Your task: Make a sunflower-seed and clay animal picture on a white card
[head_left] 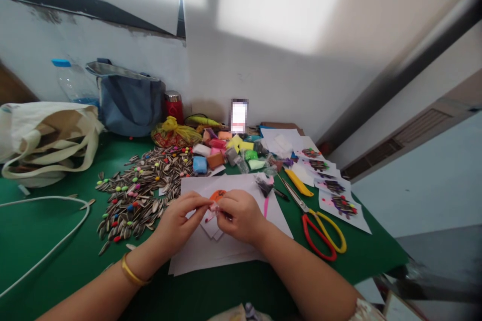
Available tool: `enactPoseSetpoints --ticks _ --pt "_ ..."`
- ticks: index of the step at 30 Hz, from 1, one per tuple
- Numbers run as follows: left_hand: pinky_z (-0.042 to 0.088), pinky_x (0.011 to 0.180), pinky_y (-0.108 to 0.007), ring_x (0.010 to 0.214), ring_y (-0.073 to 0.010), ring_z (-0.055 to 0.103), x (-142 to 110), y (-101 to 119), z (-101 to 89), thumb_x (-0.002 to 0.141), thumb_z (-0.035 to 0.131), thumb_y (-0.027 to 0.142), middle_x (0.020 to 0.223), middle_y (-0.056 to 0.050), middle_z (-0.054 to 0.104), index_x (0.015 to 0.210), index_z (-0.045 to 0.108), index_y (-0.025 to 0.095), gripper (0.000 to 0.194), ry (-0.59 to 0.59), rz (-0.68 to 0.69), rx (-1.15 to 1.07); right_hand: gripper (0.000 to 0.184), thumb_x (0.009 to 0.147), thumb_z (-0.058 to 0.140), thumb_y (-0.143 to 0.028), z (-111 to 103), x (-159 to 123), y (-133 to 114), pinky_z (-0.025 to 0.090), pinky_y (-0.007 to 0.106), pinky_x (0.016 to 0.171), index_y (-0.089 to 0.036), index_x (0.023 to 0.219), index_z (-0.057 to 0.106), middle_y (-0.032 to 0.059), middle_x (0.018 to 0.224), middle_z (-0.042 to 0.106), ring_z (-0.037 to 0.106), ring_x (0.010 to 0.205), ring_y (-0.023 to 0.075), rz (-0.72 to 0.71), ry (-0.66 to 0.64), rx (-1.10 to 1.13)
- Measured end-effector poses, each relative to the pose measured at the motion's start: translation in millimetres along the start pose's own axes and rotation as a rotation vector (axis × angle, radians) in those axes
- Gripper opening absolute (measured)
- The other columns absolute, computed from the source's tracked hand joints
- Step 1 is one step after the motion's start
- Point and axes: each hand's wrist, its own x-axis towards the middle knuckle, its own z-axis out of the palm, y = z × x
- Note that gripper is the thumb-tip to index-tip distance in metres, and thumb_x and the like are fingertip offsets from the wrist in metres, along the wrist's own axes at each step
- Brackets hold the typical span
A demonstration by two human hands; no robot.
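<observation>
left hand (184,218): fingertips pinched on a small pink bit (213,207), ctr of frame; gold bangle (131,272) on wrist.
right hand (243,214): fingers curled in, thumb & index gripping same pink bit.
pink bit: btwn both hands, over white sheets (235,259); exact shape hidden by fingers.
orange piece (217,194): just behind fingers, partly covered.
seeds (150,180): striped, loose pile left of ctr, w/ small coloured beads mixed in.
soft packs (216,160): assorted colours, upper ctr, behind white sheets.
scissors (307,209): right of ctr, blades apart, red & yellow handles; yellow cutter (298,183) just beside.
decorated sheets (344,205): we count four, overlapping, right side.
bags: blue bag (130,103) & off-white bag (48,143), left side; red flask (173,107) beside the blue one.
screen (239,116): lit, pixelated, upper ctr; we can't read it.
</observation>
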Motion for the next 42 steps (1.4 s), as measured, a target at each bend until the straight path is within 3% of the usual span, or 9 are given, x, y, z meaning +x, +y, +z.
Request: enactPoseSetpoints --ticks 6,12,24,30,36,42 --pt "0.051 0.076 -0.026 0.083 -0.0149 0.064 -2.2 -4.3 3.1 0.092 0.060 0.023 0.089 -0.002 0.068 0.099 0.072 0.024 0.013 -0.043 0.036 0.015 0.009 0.080 0.056 -0.016 -0.5 1.5 0.5 0.038 0.030 0.063 -0.020 0.075 0.062 0.0025 0.069 0.061 0.055 0.066 0.0172 0.036 -0.020 -0.055" --pt "0.050 0.075 -0.025 0.080 -0.0145 0.064 -0.9 -4.8 0.6 0.089 0.065 0.026 0.085 0.000 0.070 0.094 0.071 0.024 0.007 -0.069 0.028 0.018 0.003 0.078 0.059 -0.018 2.2 -0.4 1.3 0.037 0.030 0.064 -0.020 0.077 0.061 0.0016 0.072 0.062 0.055 0.067 0.0169 0.027 -0.056 -0.056" --pt "0.046 0.070 -0.026 0.077 -0.0159 0.060 -4.3 -0.5 3.7 0.095 0.052 0.027 0.083 0.000 0.065 0.090 0.064 0.021 0.014 -0.103 -0.019 0.163 0.007 0.078 0.057 -0.018 0.9 1.9 -0.5 0.034 0.029 0.063 -0.020 0.072 0.056 0.0012 0.069 0.060 0.053 0.066 0.0165 0.049 -0.070 -0.087" --pt "0.045 0.068 -0.026 0.073 -0.0156 0.060 -5.2 -4.0 2.7 0.091 0.060 0.031 0.080 0.001 0.066 0.086 0.064 0.021 0.011 -0.126 -0.070 0.137 0.002 0.079 0.058 -0.020 1.5 -0.2 1.6 0.035 0.029 0.064 -0.020 0.078 0.059 0.0015 0.072 0.061 0.053 0.068 0.0168 0.037 -0.092 -0.077" --pt "0.046 0.074 -0.026 0.081 -0.0165 0.065 -5.4 -10.1 3.9 0.091 0.060 0.032 0.089 0.000 0.072 0.099 0.069 0.024 0.014 -0.141 -0.084 0.100 0.003 0.079 0.058 -0.020 2.8 -1.1 3.9 0.036 0.030 0.065 -0.020 0.079 0.060 0.0014 0.073 0.061 0.054 0.069 0.0170 0.029 -0.096 -0.087" --pt "0.046 0.071 -0.027 0.076 -0.0172 0.064 -4.7 -6.0 1.2 0.090 0.058 0.034 0.082 -0.001 0.071 0.087 0.068 0.022 0.016 -0.108 -0.126 0.057 0.005 0.080 0.057 -0.019 3.4 -0.5 3.5 0.036 0.030 0.065 -0.020 0.075 0.058 0.0006 0.071 0.060 0.053 0.068 0.0163 0.027 -0.075 -0.062"
